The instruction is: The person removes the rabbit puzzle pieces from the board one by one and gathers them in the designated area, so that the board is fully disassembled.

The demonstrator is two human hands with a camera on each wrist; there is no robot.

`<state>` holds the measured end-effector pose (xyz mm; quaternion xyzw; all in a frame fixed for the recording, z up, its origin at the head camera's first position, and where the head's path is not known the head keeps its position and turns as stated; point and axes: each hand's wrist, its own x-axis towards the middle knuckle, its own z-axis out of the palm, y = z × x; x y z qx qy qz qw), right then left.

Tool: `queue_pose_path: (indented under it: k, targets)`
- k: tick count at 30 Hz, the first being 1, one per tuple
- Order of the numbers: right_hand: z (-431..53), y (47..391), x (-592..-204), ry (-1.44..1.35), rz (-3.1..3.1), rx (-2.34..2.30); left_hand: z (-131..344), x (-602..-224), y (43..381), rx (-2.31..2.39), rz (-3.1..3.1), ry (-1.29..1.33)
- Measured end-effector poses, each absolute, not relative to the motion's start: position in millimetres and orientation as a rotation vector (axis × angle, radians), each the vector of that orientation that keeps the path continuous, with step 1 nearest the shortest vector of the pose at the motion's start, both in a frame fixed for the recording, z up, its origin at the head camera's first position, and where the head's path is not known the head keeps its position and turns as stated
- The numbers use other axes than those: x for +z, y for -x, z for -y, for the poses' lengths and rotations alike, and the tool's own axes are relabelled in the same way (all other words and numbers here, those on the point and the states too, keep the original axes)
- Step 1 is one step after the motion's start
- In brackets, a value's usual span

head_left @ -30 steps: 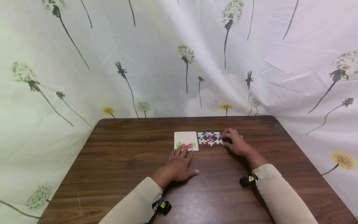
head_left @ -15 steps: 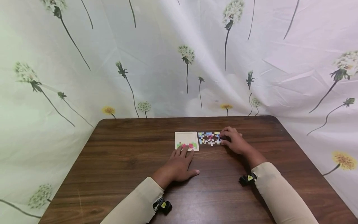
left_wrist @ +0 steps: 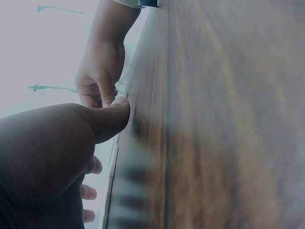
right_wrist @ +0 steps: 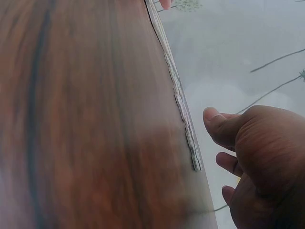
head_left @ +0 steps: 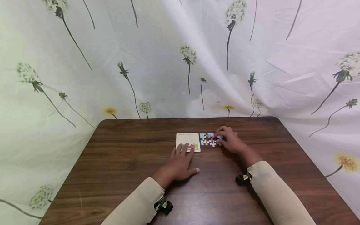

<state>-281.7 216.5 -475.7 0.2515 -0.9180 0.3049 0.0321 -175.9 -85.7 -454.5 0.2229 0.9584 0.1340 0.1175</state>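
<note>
A square puzzle board (head_left: 187,139) with a pale bare upper part and a green-and-pink strip along its near edge lies toward the back of the table. My left hand (head_left: 180,164) rests its spread fingertips over that near edge, hiding part of the strip, with the thumb out to the side. Several jigsaw pieces (head_left: 203,142) in blue, pink and white lie in rows just right of the board. Over the right end of those rows is my right hand (head_left: 232,142), its bent fingers and thumb apart. The right wrist view shows nothing between the thumb (right_wrist: 217,125) and fingers.
A dark brown wooden table (head_left: 135,150) carries the board and pieces. Behind it hangs a pale cloth (head_left: 163,68) printed with dandelions. A black wrist camera (head_left: 164,206) is strapped at the left sleeve, another black camera (head_left: 242,179) at the right.
My right hand has shifted left, from the right edge of the pieces to above them. My left fingers have slid slightly up the board, covering more of the coloured strip.
</note>
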Motion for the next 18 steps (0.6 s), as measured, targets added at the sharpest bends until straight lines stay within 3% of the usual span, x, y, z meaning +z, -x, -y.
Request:
queue_pose_path:
  k: [18]
  targets:
    - [-175, 280, -468, -0.864, 2.808, 0.950, 121, -462, 209, 0.552, -2.898, -0.431]
